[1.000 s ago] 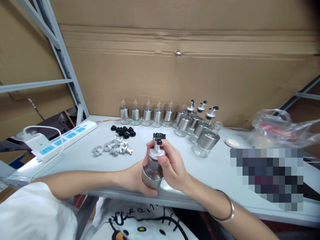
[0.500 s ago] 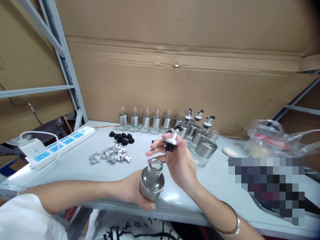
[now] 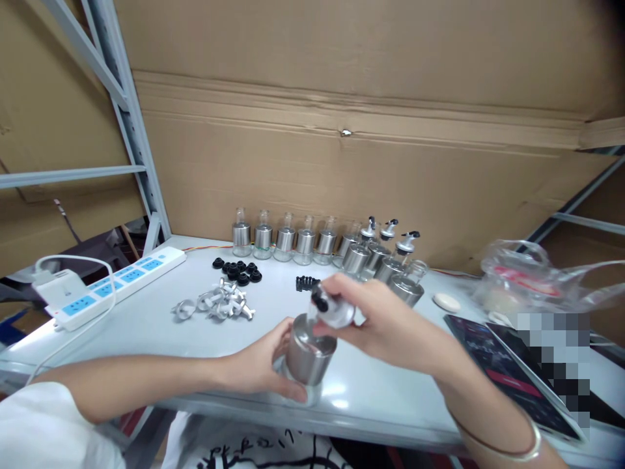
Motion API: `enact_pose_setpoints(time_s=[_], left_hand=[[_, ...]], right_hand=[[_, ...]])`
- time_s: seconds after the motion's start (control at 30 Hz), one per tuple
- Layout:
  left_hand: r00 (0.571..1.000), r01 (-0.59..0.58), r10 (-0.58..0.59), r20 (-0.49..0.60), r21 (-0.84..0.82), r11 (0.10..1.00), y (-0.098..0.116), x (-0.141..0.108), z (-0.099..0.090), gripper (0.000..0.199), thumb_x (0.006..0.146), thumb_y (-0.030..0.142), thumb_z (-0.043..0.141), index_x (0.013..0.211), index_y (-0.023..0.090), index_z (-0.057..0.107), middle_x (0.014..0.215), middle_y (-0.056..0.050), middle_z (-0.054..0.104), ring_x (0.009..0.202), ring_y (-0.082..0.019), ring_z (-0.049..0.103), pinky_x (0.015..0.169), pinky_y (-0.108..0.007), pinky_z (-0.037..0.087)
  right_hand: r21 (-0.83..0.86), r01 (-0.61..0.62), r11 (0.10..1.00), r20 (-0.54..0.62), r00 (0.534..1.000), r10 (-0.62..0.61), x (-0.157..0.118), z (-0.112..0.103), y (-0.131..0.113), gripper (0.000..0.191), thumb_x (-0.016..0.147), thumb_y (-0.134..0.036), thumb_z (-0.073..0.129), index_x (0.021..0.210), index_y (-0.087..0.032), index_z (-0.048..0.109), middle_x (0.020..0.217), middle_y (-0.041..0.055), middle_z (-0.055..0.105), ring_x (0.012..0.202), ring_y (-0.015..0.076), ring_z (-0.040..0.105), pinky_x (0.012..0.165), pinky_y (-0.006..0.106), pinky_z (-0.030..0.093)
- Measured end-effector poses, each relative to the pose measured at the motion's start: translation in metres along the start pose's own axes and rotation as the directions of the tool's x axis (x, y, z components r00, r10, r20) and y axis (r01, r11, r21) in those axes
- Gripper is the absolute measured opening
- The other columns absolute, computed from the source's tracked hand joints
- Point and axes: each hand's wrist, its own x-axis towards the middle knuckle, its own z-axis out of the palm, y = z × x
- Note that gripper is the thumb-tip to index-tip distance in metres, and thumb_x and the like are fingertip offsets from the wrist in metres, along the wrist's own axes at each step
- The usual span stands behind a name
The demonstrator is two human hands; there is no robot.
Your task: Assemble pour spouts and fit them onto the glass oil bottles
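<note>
A glass bottle with a metal sleeve (image 3: 311,357) stands upright near the table's front edge. My left hand (image 3: 266,365) is wrapped round its lower left side, thumb in front. A silver pourer with a black tip (image 3: 338,311) is at the bottle's mouth, pinched in my right hand (image 3: 375,312). My fingers hide the bottle's neck, so how deep the pourer sits cannot be seen. Behind lie a small row of black caps (image 3: 307,283), a pile of silver spout pieces (image 3: 225,301) and several black rubber stoppers (image 3: 239,270).
Sleeved bottles (image 3: 284,241) line the cardboard wall (image 3: 317,169). Several at the right carry pourers (image 3: 407,243). A white power strip (image 3: 122,286) lies left. To the right are a round white object (image 3: 446,301), a tablet (image 3: 512,378) and a clear plastic bag (image 3: 522,280).
My right hand has brought the pourer down onto the bottle's mouth. The bottle, tilted in my left hand before, is now upright on the table, slightly further right.
</note>
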Motion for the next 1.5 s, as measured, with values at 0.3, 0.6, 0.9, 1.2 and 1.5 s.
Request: enact_pose_setpoints(time_s=[0.3, 0.6, 0.9, 1.2, 1.5], left_hand=[[0.996, 0.090, -0.090, 0.006, -0.116, 0.989, -0.001, 0.000, -0.004, 0.045, 0.078, 0.035, 0.071, 0.109, 0.019, 0.043, 0.100, -0.004, 0.056, 0.092, -0.015, 0.060, 0.089, -0.036, 0.040], [0.982, 0.164, -0.174, -0.077, -0.122, 0.979, 0.007, 0.002, -0.002, 0.039, 0.071, 0.046, 0.074, 0.080, 0.013, 0.055, 0.072, 0.000, 0.061, 0.068, -0.011, 0.059, 0.072, -0.029, 0.043], [0.972, 0.212, -0.221, -0.084, -0.105, 0.972, 0.007, 0.003, -0.003, 0.030, 0.068, 0.038, 0.076, 0.074, 0.014, 0.059, 0.062, 0.003, 0.059, 0.060, -0.009, 0.055, 0.067, -0.025, 0.041], [0.979, 0.171, -0.181, -0.094, -0.105, 0.980, 0.003, 0.003, -0.006, 0.012, 0.056, 0.015, 0.043, 0.049, 0.014, 0.052, 0.047, 0.001, 0.049, 0.045, -0.007, 0.042, 0.049, -0.022, 0.030], [0.984, 0.146, -0.174, -0.034, -0.406, 0.902, -0.003, 0.003, -0.013, 0.016, 0.043, 0.011, 0.042, 0.040, 0.019, 0.028, 0.032, 0.008, 0.021, 0.033, -0.004, 0.012, 0.040, -0.022, 0.017]], right_hand=[[-0.200, -0.379, 0.903, -0.222, 0.916, 0.335, 0.008, -0.078, 0.030, 0.022, 0.073, -0.033, 0.070, 0.080, -0.021, 0.053, 0.062, -0.0027, 0.060, 0.051, 0.0124, 0.055, 0.051, 0.024, 0.043], [-0.345, -0.639, 0.687, -0.196, 0.765, 0.614, 0.021, -0.071, 0.096, 0.026, 0.072, -0.014, 0.064, 0.097, -0.019, 0.060, 0.062, -0.0020, 0.066, 0.054, 0.0144, 0.063, 0.052, 0.020, 0.041], [-0.465, -0.697, 0.546, -0.203, 0.684, 0.700, 0.019, -0.074, 0.112, 0.046, 0.072, -0.014, 0.065, 0.117, -0.017, 0.059, 0.065, 0.0019, 0.068, 0.057, 0.0177, 0.064, 0.055, 0.023, 0.040], [-0.657, -0.630, 0.414, -0.251, 0.701, 0.668, 0.020, -0.069, 0.109, 0.042, 0.071, -0.019, 0.064, 0.113, -0.020, 0.062, 0.081, 0.0072, 0.068, 0.077, 0.0244, 0.063, 0.055, 0.025, 0.035], [-0.672, -0.476, 0.568, -0.230, 0.863, 0.451, 0.023, -0.036, 0.047, 0.028, 0.089, -0.042, 0.055, 0.103, -0.018, 0.057, 0.068, 0.0057, 0.065, 0.059, 0.0208, 0.058, 0.051, 0.025, 0.030]])
